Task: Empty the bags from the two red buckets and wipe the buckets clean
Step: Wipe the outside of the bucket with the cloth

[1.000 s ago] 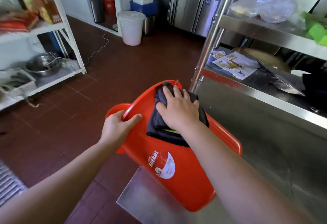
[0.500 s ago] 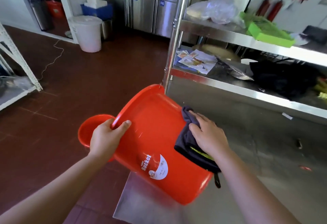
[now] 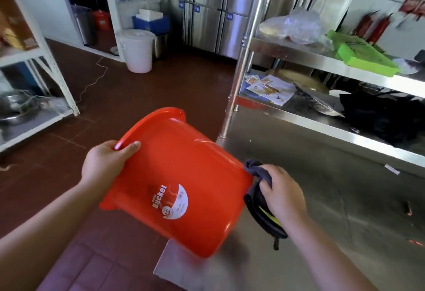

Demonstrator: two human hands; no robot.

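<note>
A red bucket (image 3: pixel 184 171) with a white "Bucket" label lies tilted on its side over the corner of a steel table (image 3: pixel 322 210), its mouth turned away to the upper left. My left hand (image 3: pixel 105 164) grips its rim, thumb on top. My right hand (image 3: pixel 280 191) clutches a dark cloth (image 3: pixel 257 201) with a yellow stripe, bunched against the bucket's right side near the base. Only this one bucket is near my hands; its inside is hidden.
A steel rack (image 3: pixel 322 60) at the right holds a plastic bag (image 3: pixel 296 26), a green tray (image 3: pixel 361 56), papers (image 3: pixel 269 88) and a black cloth (image 3: pixel 379 115). A white lidded bin (image 3: pixel 138 49) stands on the floor behind. A white shelf (image 3: pixel 34 111) stands at left.
My right hand slid the cloth from the bucket's upper side down to its right side near the base, and now bunches it. The bucket turned, hiding its mouth.
</note>
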